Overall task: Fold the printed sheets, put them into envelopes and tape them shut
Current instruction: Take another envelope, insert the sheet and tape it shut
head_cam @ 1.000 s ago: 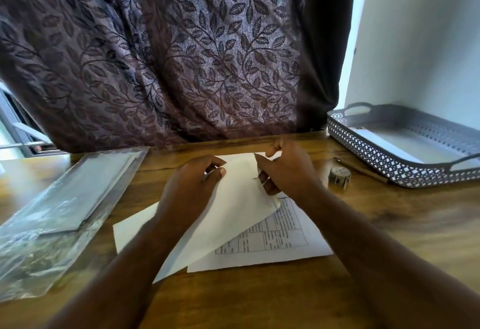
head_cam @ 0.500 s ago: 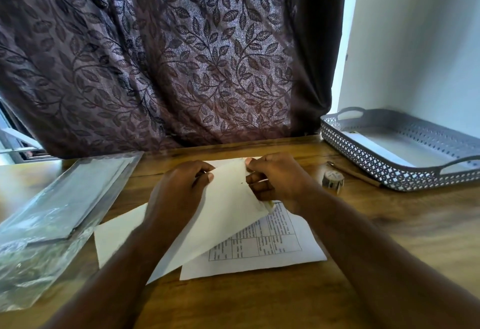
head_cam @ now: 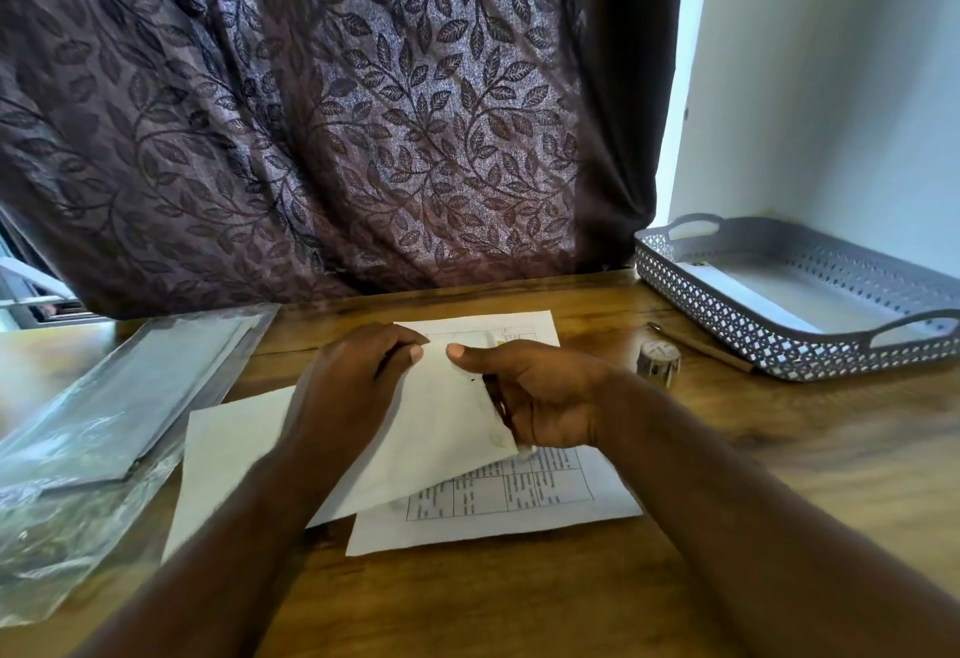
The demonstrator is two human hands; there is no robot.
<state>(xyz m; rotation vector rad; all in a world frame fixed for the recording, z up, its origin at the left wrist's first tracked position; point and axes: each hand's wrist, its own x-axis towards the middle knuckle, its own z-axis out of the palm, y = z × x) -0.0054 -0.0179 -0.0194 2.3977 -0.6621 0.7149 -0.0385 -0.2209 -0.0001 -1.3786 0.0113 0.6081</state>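
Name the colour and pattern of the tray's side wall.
The tray is grey with a diamond lattice; head view.

I see dark purple-brown curtain (head_cam: 322, 127), leaf-and-vine pattern, filling upper left and centre of frame, hanging in folds down to far edge of wooden table (head_cam: 831, 423). Table warm brown, grain visible, spans whole lower frame. Plain pale wall (head_cam: 831, 85) upper right. Bright daylight strip (head_cam: 680, 85) between curtain edge and wall. Far left edge: window frame (head_cam: 31, 288) peeking out below curtain, glare washing tabletop beside it.
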